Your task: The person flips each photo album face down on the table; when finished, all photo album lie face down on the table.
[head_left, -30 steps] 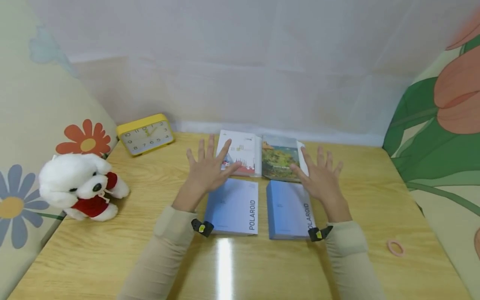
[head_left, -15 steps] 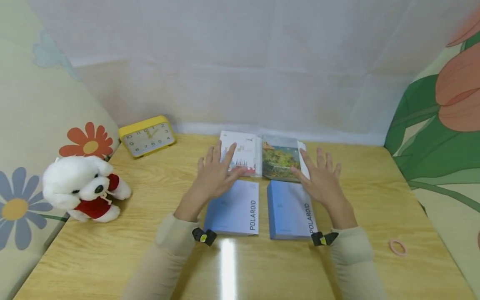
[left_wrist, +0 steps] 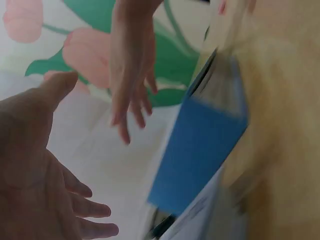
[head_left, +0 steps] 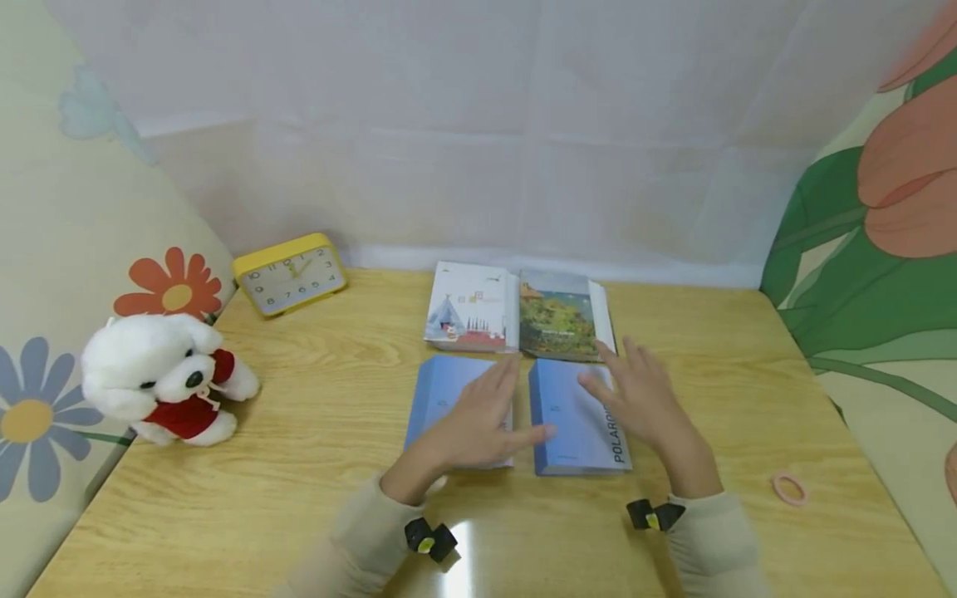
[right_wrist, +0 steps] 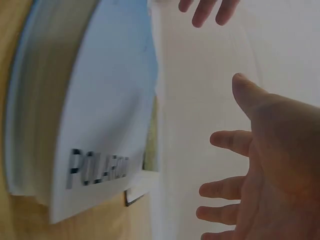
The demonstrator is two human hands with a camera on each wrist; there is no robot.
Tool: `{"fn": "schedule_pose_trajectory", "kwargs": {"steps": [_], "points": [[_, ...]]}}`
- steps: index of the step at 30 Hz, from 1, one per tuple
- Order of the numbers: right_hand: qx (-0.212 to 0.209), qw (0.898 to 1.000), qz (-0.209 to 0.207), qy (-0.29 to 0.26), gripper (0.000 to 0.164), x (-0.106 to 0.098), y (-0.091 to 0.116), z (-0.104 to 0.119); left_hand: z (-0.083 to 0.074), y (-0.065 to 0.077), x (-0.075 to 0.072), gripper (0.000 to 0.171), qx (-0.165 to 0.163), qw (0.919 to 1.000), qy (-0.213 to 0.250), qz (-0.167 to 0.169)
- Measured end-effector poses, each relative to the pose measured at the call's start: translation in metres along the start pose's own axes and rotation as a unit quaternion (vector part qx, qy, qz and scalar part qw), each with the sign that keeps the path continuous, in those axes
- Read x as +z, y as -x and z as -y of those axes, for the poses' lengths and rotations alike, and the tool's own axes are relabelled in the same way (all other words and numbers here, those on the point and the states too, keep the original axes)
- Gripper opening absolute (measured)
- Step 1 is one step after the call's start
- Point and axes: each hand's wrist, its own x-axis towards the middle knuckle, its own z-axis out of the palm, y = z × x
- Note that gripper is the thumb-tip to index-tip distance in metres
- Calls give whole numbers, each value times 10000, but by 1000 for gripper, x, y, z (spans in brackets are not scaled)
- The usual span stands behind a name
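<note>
Two blue POLAROID albums lie side by side on the wooden table. Over the left blue album (head_left: 441, 390) hovers my left hand (head_left: 478, 419), its fingers extended and thumb pointing right, hiding much of the cover. My right hand (head_left: 646, 399) is held above the right edge of the right blue album (head_left: 571, 423), fingers spread. Both hands hold nothing; the left wrist view shows a gap between the left hand (left_wrist: 45, 165) and the albums. Behind them lie a white illustrated album (head_left: 471, 307) and an album with a landscape cover (head_left: 557, 311).
A yellow clock (head_left: 290, 274) stands at the back left. A white plush dog (head_left: 168, 378) in red sits at the left edge. On the right lies a pink ring (head_left: 789, 490). A white cloth backdrop (head_left: 478, 133) rises behind the wooden table (head_left: 299, 415).
My left hand has moved right and toward me, from beside the white album to over the left blue one. The right hand has drawn slightly back toward me. The albums have stayed put.
</note>
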Motion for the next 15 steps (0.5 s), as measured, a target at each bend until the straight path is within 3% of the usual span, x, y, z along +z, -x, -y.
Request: {"fn": "schedule_pose_trajectory", "kwargs": {"steps": [3, 7, 11, 15], "points": [[-79, 10000, 15, -25, 69, 10, 0, -6, -6, 1, 17, 124, 55, 9990, 4, 440], [-95, 9996, 251, -26, 64, 23, 0, -12, -12, -1, 37, 133, -92, 9967, -430, 678], [78, 9985, 511, -192, 63, 29, 0, -15, -14, -3, 50, 130, -265, 9956, -759, 487], [105, 9980, 477, -398, 65, 31, 0, -17, -13, -4, 59, 126, -376, 9957, -832, 157]]}}
